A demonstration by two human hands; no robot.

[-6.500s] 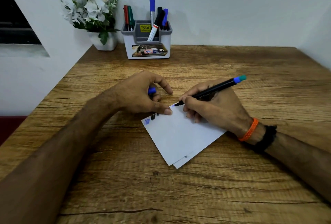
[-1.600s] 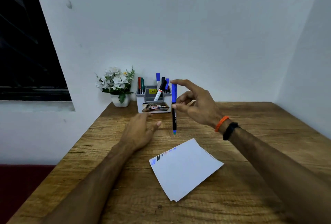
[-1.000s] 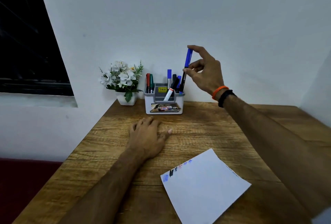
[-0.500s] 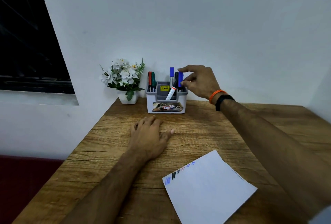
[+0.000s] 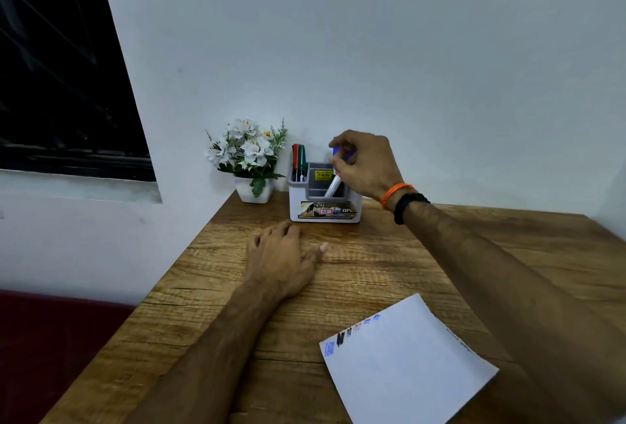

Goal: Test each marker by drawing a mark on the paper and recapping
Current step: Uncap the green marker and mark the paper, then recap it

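Observation:
A grey and white marker holder (image 5: 324,210) stands at the back of the wooden table (image 5: 389,254). My right hand (image 5: 367,164) hovers over it, fingers pinched on a blue-capped marker (image 5: 337,152) that stands in the holder. A white marker (image 5: 332,185) leans inside, partly hidden by that hand. A red marker (image 5: 295,157) and a green marker (image 5: 302,157) stand in the left slot. My left hand (image 5: 283,256) lies flat on the table, holding nothing. The white paper (image 5: 410,369) lies near me, with several test marks along its left corner.
A white pot of white flowers (image 5: 250,159) sits left of the holder against the wall. A dark window is at the far left. The table's left edge runs diagonally beside my left arm.
My right hand carried the recapped blue marker from the paper to the holder and dropped it in, then shifted left onto another blue-capped marker. My left hand came to rest flat on the table.

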